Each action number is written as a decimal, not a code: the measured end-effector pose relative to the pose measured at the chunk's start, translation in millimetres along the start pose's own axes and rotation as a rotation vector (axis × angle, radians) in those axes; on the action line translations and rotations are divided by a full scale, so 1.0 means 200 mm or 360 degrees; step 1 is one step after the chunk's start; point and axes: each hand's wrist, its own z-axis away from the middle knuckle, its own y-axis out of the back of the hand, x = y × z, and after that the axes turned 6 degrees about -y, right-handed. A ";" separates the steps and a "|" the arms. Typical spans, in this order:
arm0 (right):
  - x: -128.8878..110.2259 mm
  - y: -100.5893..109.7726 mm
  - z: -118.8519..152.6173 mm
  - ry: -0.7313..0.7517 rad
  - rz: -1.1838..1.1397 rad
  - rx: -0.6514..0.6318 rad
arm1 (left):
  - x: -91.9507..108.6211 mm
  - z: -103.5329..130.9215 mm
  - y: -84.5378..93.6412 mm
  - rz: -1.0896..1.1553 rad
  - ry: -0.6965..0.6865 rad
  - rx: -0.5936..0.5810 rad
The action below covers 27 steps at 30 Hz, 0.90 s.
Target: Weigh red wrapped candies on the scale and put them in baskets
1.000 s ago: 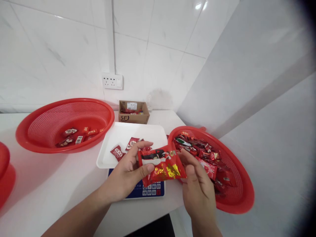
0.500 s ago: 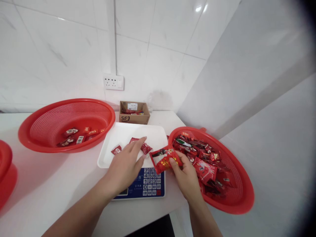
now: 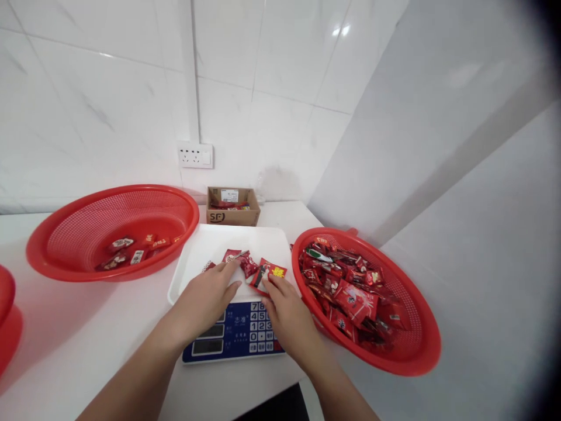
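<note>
My right hand (image 3: 288,313) grips a red snack packet (image 3: 268,273) by its lower edge, at the right side of the white weighing tray (image 3: 199,242). The packet has yellow lettering and a dark and white picture. My left hand (image 3: 205,301) reaches over the tray, thumb and fingers apart, fingertips beside a small dark red packet (image 3: 248,264). Another small red packet (image 3: 229,255) lies just behind those fingers, and one more (image 3: 208,266) is partly hidden by the hand. Below the tray, the scale's blue keypad panel (image 3: 239,336) is partly covered by my right hand.
A red basket (image 3: 423,333) heaped with red packets stands at the right. At the left, another red basket (image 3: 56,240) holds several packets, with part of a third basket (image 3: 5,316) at the edge. A cardboard box (image 3: 236,217) sits behind the scale, near the wall socket (image 3: 195,155).
My right hand has moved left with the snack packet, from beside the right basket to the tray. My left hand has shifted slightly left and down, and the view has shifted slightly.
</note>
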 end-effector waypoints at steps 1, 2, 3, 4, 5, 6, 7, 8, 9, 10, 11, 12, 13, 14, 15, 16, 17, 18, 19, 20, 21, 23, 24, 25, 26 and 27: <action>-0.02 0.00 -0.01 0.0023 -0.0040 -0.0016 | 0.01 -0.01 -0.02 0.0069 -0.0052 0.0001; -0.04 0.00 -0.01 0.0055 -0.0092 -0.0027 | 0.02 -0.02 -0.04 0.0136 -0.0104 -0.0001; -0.05 0.00 -0.01 0.0089 -0.0153 -0.0035 | 0.02 -0.02 -0.06 0.0190 -0.0152 0.0001; -0.06 0.01 -0.01 0.0122 -0.0215 -0.0045 | 0.03 -0.03 -0.08 0.0224 -0.0192 0.0008; -0.06 0.02 -0.01 0.0147 -0.0271 -0.0042 | 0.03 -0.03 -0.09 0.0236 -0.0219 0.0016; -0.04 0.04 0.00 0.0160 -0.0309 -0.0026 | 0.04 -0.03 -0.10 0.0231 -0.0231 0.0022; -0.02 0.06 0.00 0.0155 -0.0326 0.0004 | 0.04 -0.02 -0.10 0.0217 -0.0235 0.0029; 0.02 0.10 0.01 0.0131 -0.0320 0.0045 | 0.04 -0.01 -0.09 0.0205 -0.0240 0.0042; 0.06 0.14 0.02 0.0090 -0.0294 0.0094 | 0.04 0.00 -0.09 0.0201 -0.0251 0.0063; 0.12 0.18 0.03 0.0025 -0.0258 0.0138 | 0.04 0.03 -0.08 0.0212 -0.0270 0.0097; 0.18 0.23 0.04 -0.0053 -0.0219 0.0164 | 0.04 0.05 -0.08 0.0241 -0.0299 0.0145; 0.24 0.28 0.05 -0.0131 -0.0183 0.0149 | 0.03 0.09 -0.08 0.0288 -0.0338 0.0201; 0.30 0.32 0.07 -0.0209 -0.0150 0.0071 | 0.03 0.12 -0.09 0.0345 -0.0382 0.0253; 0.36 0.36 0.08 -0.0272 -0.0123 -0.0083 | 0.03 0.16 -0.11 0.0407 -0.0419 0.0303; 0.42 0.39 0.09 -0.0314 -0.0101 -0.0272 | 0.03 0.20 -0.14 0.0459 -0.0454 0.0339; 0.48 0.41 0.11 -0.0345 -0.0079 -0.0463 | 0.03 0.23 -0.17 0.0495 -0.0471 0.0365; 0.52 0.42 0.12 -0.0365 -0.0061 -0.0617 | 0.03 0.26 -0.20 0.0520 -0.0474 0.0373; 0.56 0.43 0.13 -0.0383 -0.0040 -0.0727 | 0.04 0.29 -0.24 0.0534 -0.0467 0.0372; 0.59 0.43 0.14 -0.0407 -0.0018 -0.0790 | 0.06 0.31 -0.27 0.0542 -0.0452 0.0360; 0.61 0.42 0.14 -0.0431 0.0002 -0.0824 | 0.07 0.32 -0.30 0.0548 -0.0440 0.0346; 0.63 0.42 0.15 -0.0454 0.0024 -0.0856 | 0.09 0.33 -0.32 0.0553 -0.0437 0.0329; 0.64 0.41 0.14 -0.0479 0.0066 -0.0921 | 0.13 0.33 -0.35 0.0551 -0.0462 0.0273; 0.63 0.41 0.14 -0.0479 0.0085 -0.0951 | 0.14 0.34 -0.36 0.0543 -0.0476 0.0244; 0.63 0.41 0.14 -0.0473 0.0103 -0.0979 | 0.15 0.33 -0.36 0.0532 -0.0489 0.0215; 0.63 0.41 0.13 -0.0464 0.0121 -0.1005 | 0.17 0.33 -0.37 0.0521 -0.0497 0.0189; 0.62 0.41 0.13 -0.0455 0.0140 -0.1026 | 0.18 0.33 -0.37 0.0512 -0.0495 0.0163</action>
